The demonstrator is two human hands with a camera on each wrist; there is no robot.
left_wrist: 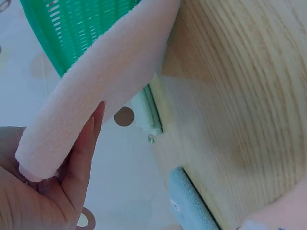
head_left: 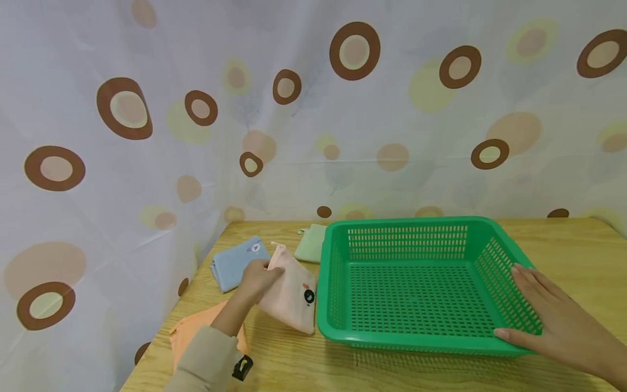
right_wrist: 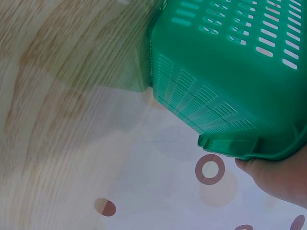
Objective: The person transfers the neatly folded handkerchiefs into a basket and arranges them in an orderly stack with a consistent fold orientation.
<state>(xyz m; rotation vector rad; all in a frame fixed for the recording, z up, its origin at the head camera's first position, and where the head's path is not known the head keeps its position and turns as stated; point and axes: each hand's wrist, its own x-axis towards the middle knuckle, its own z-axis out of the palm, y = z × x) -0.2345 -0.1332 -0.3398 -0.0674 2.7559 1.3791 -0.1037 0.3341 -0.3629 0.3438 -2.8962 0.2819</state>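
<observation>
My left hand (head_left: pixel 262 280) grips a pale pink folded hand towel (head_left: pixel 290 296) by its upper left edge, with the thumb on one side and fingers on the other. The towel has a hanging loop at its top corner and a small dark embroidered patch. It stands tilted beside the left wall of a green plastic basket (head_left: pixel 421 342). In the left wrist view the thick fold of the towel (left_wrist: pixel 91 96) lies between thumb and fingers. My right hand (head_left: pixel 558 316) rests across the basket's front right corner, its straight fingers on the right rim and thumb over the front rim.
A blue folded towel (head_left: pixel 235 264) lies left of my left hand. Behind the pink one, a light green towel (head_left: pixel 311 243) sits against the basket. An orange towel (head_left: pixel 196 326) with a dark patch lies partly under my left forearm. Patterned cloth (head_left: pixel 313 109) hangs behind the wooden table (head_left: pixel 303 365).
</observation>
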